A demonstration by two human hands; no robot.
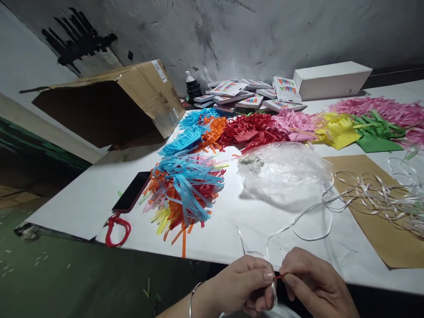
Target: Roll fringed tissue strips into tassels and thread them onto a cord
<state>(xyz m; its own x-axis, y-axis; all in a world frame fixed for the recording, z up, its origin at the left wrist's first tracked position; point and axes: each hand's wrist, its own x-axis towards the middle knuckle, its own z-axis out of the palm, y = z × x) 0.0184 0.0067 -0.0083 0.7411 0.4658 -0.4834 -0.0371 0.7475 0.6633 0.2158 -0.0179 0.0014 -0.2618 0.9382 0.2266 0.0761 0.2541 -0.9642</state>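
My left hand [247, 282], with a bangle at its wrist, is closed at the table's front edge and pinches a white ribbon [267, 247]. Between its fingertips and those of my right hand [314, 280] runs a short, thin red strip [278, 277]. The right hand is closed on the strip's other end. From my left hand the ribbon loops up and right across the table to a loose tangle [374, 194]. Left of the hands lies a pile of multicoloured paper tassels [188, 185], blue on top.
A phone [131, 192] with a red cord [118, 232] lies left. A clear plastic bag [288, 176] and brown paper [367, 221] lie behind the hands. Further back are tassel bunches [255, 131], flat packs [228, 88], a white box [331, 81] and an open carton [142, 95].
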